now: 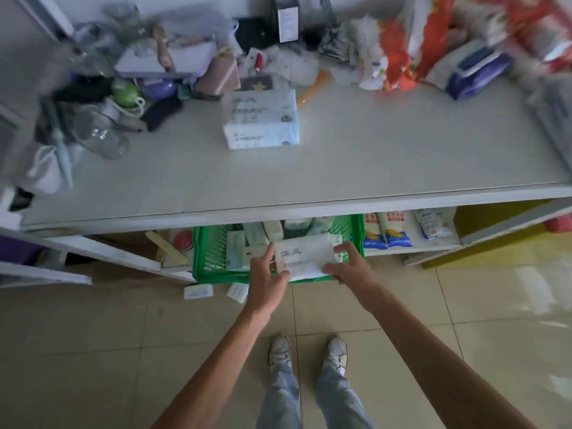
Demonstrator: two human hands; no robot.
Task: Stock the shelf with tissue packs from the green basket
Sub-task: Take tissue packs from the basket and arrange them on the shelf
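Grip: both hands hold one tissue pack (305, 253) between them, the left hand (268, 275) curled on its 9 o'clock end, the right hand (345, 264) on its 3 o'clock end; the far fingers of both are hidden behind the pack. Location: the pack is above the near rim of the green basket (210, 258), which sits on the floor, its far half tucked under the shelf edge (278, 209). Contents of basket: more pale packs (247, 243), partly covered by the held pack and the shelf edge, count not readable. On the shelf top, at 12 o'clock from the hands: two stacked tissue packs (261, 123), print blurred. Clutter (102, 88) at 10 o'clock and red bags (433, 41) at 1 o'clock are smeared, the bags cut off by the frame edge. Two small packs (198, 291) lie on the floor tiles just beside the basket.
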